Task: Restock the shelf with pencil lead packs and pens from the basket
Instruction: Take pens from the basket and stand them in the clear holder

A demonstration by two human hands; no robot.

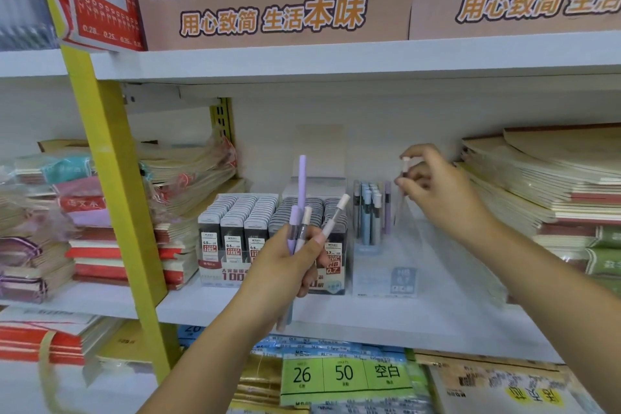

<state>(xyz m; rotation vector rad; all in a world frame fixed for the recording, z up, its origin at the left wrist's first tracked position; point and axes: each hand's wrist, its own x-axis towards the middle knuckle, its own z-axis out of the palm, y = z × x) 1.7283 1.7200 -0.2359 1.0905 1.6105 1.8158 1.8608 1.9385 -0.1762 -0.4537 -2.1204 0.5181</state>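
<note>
My left hand [285,262] grips a bunch of pens [302,205], purple and grey ones, in front of the shelf. Behind it stand two display boxes of pencil lead packs [235,222] in tight rows. To their right is a clear pen display box [396,265] with several blue, grey and purple pens [371,212] upright at its back left. My right hand [437,188] pinches a single pen [404,175] by its top and holds it upright above the clear box. The basket is out of view.
Stacks of notebooks [554,185] fill the shelf on the right, and more wrapped notebooks [184,178] lie on the left beyond a yellow upright post [111,158]. Brown cartons [275,7] sit on the shelf above. Paper packs with green labels [346,376] lie on the shelf below.
</note>
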